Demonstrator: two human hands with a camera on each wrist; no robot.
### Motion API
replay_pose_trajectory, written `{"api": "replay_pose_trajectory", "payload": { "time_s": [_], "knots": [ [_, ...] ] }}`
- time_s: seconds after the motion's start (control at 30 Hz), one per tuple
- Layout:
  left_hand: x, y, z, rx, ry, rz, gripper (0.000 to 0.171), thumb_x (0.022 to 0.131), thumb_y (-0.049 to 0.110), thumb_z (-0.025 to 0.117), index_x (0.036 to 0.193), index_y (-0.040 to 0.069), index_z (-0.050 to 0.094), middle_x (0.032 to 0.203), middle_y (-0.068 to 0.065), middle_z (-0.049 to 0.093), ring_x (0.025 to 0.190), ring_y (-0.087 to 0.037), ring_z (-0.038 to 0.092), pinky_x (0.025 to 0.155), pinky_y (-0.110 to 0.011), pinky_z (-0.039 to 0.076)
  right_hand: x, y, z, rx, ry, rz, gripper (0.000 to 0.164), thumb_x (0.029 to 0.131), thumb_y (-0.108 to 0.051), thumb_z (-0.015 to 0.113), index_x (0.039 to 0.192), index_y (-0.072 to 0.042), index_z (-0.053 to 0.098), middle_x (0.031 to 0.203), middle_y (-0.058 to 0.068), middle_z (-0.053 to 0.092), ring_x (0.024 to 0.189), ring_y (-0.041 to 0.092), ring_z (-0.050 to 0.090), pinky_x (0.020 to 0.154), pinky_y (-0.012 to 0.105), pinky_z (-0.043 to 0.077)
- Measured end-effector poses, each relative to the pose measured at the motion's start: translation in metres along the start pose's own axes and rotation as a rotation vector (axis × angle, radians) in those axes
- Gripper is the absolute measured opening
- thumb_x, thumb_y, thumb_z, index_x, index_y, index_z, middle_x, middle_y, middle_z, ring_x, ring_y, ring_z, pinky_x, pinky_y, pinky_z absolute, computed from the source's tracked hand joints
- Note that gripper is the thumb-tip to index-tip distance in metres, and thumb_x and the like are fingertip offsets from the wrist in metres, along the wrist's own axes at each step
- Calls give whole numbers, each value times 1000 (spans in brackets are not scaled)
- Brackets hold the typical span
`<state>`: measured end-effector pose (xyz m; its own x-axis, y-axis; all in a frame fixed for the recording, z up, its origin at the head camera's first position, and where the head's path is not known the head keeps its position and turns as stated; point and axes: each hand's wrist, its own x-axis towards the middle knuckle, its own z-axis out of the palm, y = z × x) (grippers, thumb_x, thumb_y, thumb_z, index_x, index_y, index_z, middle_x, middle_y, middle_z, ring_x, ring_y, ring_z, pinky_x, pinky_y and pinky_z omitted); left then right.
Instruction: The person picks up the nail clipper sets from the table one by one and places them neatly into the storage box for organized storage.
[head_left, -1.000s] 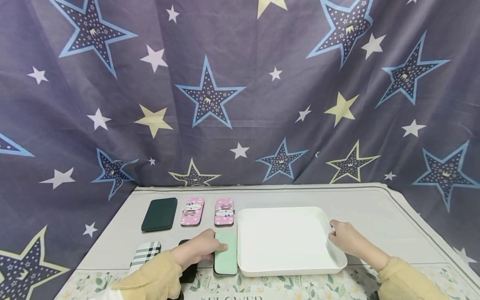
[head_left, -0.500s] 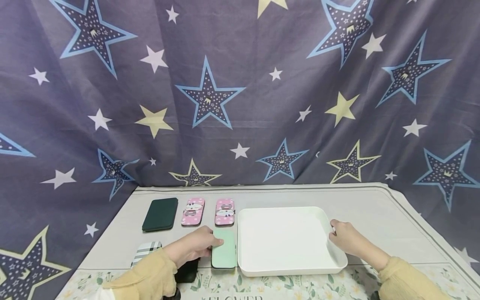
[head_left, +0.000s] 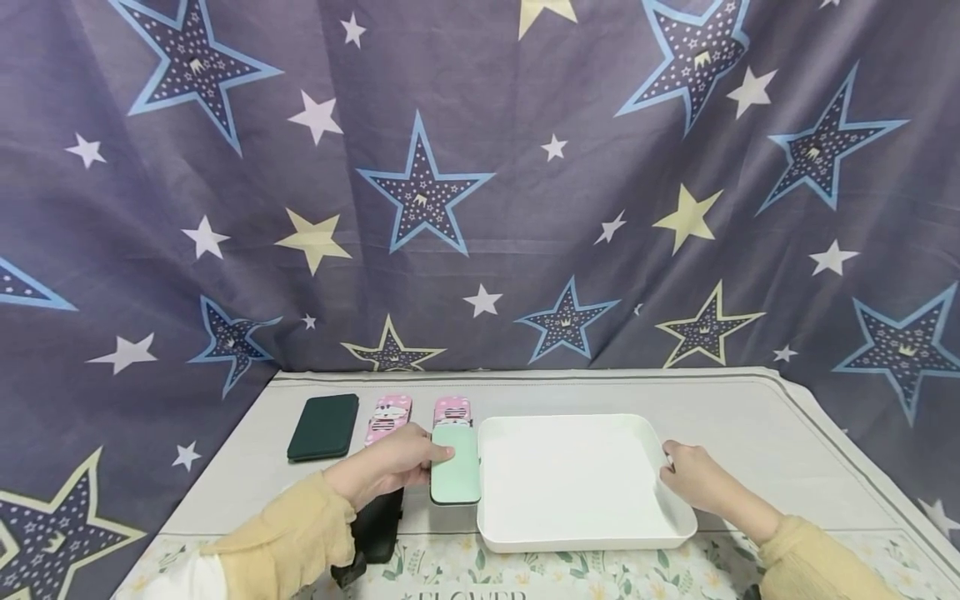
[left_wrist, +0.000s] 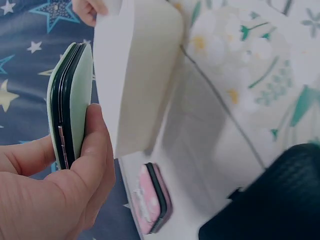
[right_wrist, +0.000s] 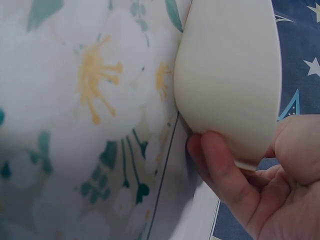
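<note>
In the head view my left hand (head_left: 405, 461) pinches a mint-green flat hinged case (head_left: 456, 477) by its left side, thumb on top. The left wrist view shows this case (left_wrist: 82, 95) edge-on, raised off the table, with its metal rim and hinge showing, between the thumb and fingers of the left hand (left_wrist: 55, 200). The case is just left of a white rectangular tray (head_left: 585, 546) and covers part of a pink case (head_left: 453, 410). My right hand (head_left: 690, 475) grips the tray's right edge; in the right wrist view its fingers curl round the tray wall (right_wrist: 230, 75).
Another pink patterned case (head_left: 388, 414) and a dark green case (head_left: 324, 427) lie at the back left. A black case (head_left: 378, 527) lies under the left forearm. The tabletop has a floral cloth (head_left: 540, 575) at its front. A star-patterned curtain (head_left: 480, 208) hangs behind.
My left hand has lifted the mint-green case from the table and moved it away from me, over the near part of the pink case. The left sleeve now hides the plaid case. Right hand holds still.
</note>
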<state>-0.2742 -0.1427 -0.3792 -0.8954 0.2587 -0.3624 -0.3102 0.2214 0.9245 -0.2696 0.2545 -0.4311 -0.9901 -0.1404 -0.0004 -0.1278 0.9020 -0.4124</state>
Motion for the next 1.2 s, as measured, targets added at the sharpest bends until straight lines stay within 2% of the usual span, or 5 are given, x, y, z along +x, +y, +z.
{"api": "replay_pose_trajectory", "payload": {
  "time_s": [0.43,0.63,0.77,1.0,1.2],
  "knots": [
    [6,42,14,-1,-39,61,28,94,1,51,116,-17,51,106,-23,63,91,-23,66,84,-38,55,-1,-1,1,1,9,-17,34,87,-3,54,113,19,50,74,11,62,65,15,61,54,24,52],
    [14,56,26,-22,-59,83,30,94,1,51,116,-19,48,107,-25,62,95,-25,66,86,-39,54,-2,-1,1,-4,10,-16,34,88,-3,54,113,18,51,73,9,61,63,13,59,53,23,51],
    [21,65,36,-26,-52,94,29,93,0,53,115,-18,50,106,-24,63,90,-23,66,84,-38,55,-3,-2,0,-6,5,-12,34,88,-3,54,114,18,50,72,8,61,63,13,58,53,23,50],
    [31,83,50,-32,-37,91,31,90,0,59,116,-16,52,108,-23,63,89,-24,67,84,-39,55,-3,-2,0,-2,4,-8,35,88,-4,53,114,19,50,72,8,61,61,12,57,52,23,50],
    [42,88,62,-51,-58,74,33,90,2,61,116,-16,53,108,-24,64,91,-24,67,85,-39,55,-2,-2,-1,-2,-3,2,36,88,-4,54,115,19,49,76,12,63,67,17,62,56,26,54]
  ]
}}
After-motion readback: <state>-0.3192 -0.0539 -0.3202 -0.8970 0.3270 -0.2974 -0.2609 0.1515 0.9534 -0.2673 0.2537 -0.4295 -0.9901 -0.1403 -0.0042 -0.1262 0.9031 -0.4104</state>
